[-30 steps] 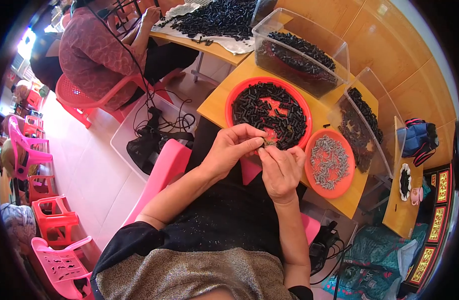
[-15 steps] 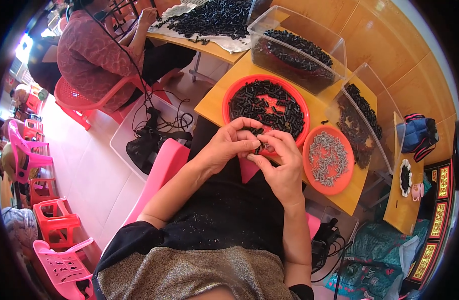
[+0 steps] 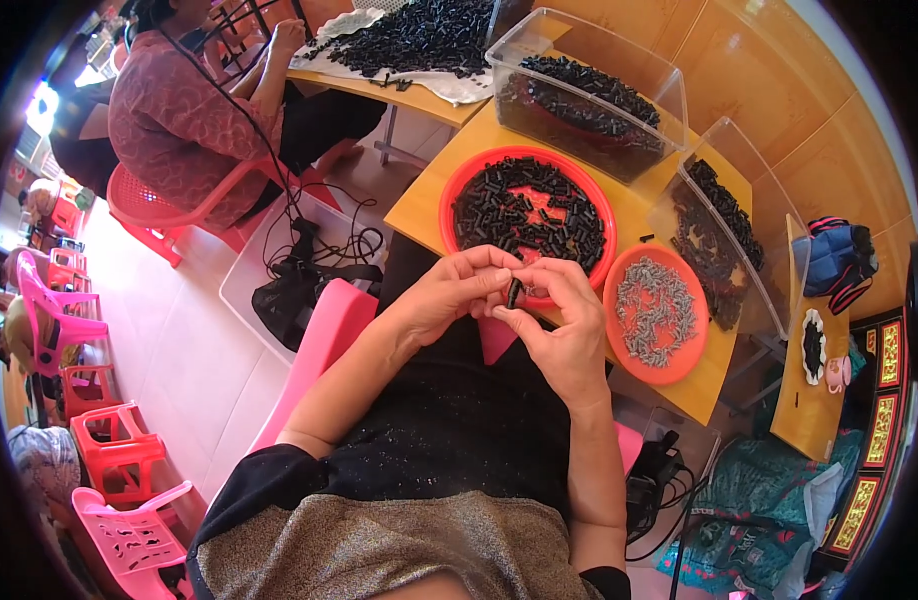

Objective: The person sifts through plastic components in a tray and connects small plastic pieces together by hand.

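Note:
A small black cylindrical piece (image 3: 516,292) is pinched between my two hands, just in front of the red basin's near rim. My left hand (image 3: 457,296) has its thumb and forefinger closed at the piece's upper end. Curled round it from the other side are the fingers of my right hand (image 3: 562,312), the thumb underneath. Short black tubes (image 3: 569,215) lie scattered in the round red basin (image 3: 446,212) beyond my hands. To the right, an orange-red plate (image 3: 669,374) holds many small grey pointed pieces (image 3: 641,312).
Two clear plastic bins (image 3: 509,120) with black pieces stand on the yellow table (image 3: 416,208). One loose black piece (image 3: 647,238) lies near the plate. At the upper left, another person (image 3: 184,125) sits by a table heaped with black pieces. A tub (image 3: 249,280) holds black cables.
My left fingers have shifted at the piece, and more of the black cylinder shows between my hands. The rest of the scene has moved slightly in the picture.

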The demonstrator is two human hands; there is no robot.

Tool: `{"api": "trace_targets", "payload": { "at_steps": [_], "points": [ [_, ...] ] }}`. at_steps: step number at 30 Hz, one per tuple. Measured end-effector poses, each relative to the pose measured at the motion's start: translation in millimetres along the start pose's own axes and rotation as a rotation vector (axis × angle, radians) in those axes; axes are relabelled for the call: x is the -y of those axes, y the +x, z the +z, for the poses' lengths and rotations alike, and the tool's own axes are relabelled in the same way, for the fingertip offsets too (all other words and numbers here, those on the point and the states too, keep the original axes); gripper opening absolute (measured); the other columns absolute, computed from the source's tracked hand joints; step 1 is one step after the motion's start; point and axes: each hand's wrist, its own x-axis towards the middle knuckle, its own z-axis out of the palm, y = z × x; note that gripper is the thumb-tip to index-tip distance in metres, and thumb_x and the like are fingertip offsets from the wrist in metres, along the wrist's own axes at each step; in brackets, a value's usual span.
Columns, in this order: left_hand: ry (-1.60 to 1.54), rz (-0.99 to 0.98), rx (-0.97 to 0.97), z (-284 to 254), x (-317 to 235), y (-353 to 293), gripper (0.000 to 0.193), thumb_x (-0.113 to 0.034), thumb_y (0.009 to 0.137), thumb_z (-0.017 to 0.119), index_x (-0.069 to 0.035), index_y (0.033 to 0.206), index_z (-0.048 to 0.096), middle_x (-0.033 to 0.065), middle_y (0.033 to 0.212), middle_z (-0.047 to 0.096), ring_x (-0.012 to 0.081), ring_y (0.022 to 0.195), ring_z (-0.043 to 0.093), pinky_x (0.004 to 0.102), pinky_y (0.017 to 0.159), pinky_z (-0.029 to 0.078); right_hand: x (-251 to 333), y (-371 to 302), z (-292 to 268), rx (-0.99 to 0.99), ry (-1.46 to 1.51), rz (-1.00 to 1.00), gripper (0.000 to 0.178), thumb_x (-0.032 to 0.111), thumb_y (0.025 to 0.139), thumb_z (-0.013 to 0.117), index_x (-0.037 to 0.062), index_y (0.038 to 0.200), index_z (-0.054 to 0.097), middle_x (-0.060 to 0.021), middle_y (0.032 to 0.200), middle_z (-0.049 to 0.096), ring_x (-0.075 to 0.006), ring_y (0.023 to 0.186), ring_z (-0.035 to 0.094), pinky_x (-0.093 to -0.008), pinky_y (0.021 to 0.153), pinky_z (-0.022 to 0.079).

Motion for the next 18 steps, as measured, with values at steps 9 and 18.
{"api": "trace_targets", "payload": {
  "at_steps": [9,18],
  "points": [
    [0.137,-0.021,0.09,-5.7,0.4,-0.4,0.023,-0.033,0.108,0.074,-0.011,0.105,0.079,-0.0077,0.084,0.07,0.0013,0.071,0.055,0.0188,0.065,0.042,2.1,-2.1,4.2,-0.003,-0.148,-0.005,0.036,0.019,0.079,0.092,0.0109,0.111,0.076,-0.0062,0.11,0.067,-0.0298,0.104,0.068,-0.0444,0.092,0.049],
    [0.262,-0.026,0.097,-7.6,-4.3,0.2,0.025,-0.034,0.109,0.073,-0.01,0.102,0.077,-0.007,0.082,0.069,0.0018,0.075,0.061,0.0198,0.067,0.044,3.6,-3.9,2.1,0.05,-0.228,-0.011,0.035,0.014,0.081,0.088,0.0112,0.113,0.074,-0.0059,0.108,0.068,-0.0315,0.101,0.068,-0.0444,0.092,0.049]
  ]
}}
